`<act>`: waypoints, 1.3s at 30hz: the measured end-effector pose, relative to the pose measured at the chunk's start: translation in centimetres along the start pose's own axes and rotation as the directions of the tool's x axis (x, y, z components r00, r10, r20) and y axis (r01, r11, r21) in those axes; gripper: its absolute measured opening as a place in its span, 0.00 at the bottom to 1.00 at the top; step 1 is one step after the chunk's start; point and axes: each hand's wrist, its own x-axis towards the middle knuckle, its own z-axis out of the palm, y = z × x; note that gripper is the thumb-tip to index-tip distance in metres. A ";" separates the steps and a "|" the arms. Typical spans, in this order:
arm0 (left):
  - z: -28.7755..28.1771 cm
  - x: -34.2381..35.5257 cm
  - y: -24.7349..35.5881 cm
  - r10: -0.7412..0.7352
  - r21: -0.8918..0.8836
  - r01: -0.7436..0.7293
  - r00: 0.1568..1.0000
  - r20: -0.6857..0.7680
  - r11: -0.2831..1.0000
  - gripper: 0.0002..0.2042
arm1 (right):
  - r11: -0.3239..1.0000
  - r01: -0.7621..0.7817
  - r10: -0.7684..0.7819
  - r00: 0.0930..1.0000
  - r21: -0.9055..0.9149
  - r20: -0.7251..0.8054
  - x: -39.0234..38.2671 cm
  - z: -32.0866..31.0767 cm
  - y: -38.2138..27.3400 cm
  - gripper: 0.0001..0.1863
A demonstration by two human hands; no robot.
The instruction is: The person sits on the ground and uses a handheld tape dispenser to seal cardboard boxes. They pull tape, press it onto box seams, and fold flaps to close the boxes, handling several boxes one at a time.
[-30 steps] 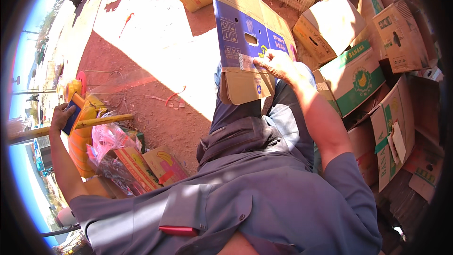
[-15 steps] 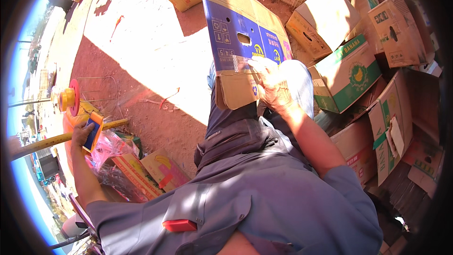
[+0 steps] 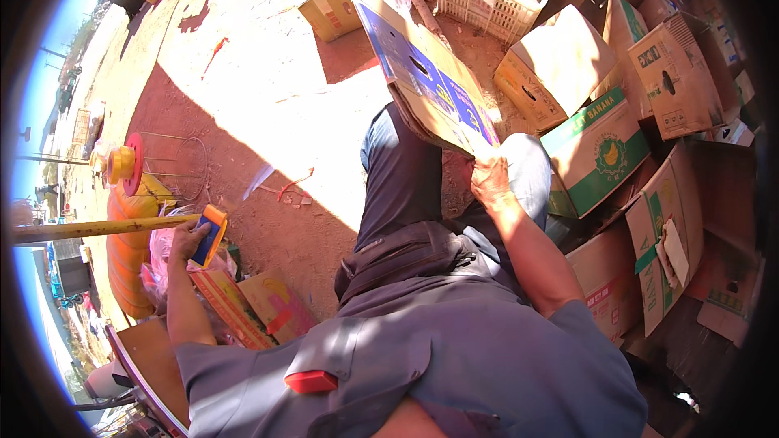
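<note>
Just beyond the right hand, clamped on its near corner, a flattened blue-and-brown carton tilts ahead of the knees; the grip is hard to make out. The left hand holds a blue-and-orange object, partly covering it. Bare ground opens leftward; boxes crowd rightward.

Shirt: grey, short-sleeved
Chest pocket: flapped, left side, red object poking out
Waist bag: dark, soft, creased
Trousers: dark blue, paler where sunlit
</note>
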 end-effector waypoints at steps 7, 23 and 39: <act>8.4 -5.0 12.4 0.371 -0.508 -0.267 0.922 0.113 0.819 0.24 | 0.977 0.103 -0.018 0.915 0.189 -0.403 14.9 -12.2 -6.4 0.17; 25.2 -11.9 33.0 0.722 -0.666 -0.370 0.577 0.382 0.648 0.26 | 0.773 -0.166 0.602 0.496 0.612 -0.626 19.6 -43.1 5.6 0.39; 34.9 -5.7 33.9 0.596 -0.414 -0.468 0.358 0.719 0.781 0.21 | 0.756 -0.323 0.628 0.114 0.569 -0.770 4.8 -48.3 10.2 0.30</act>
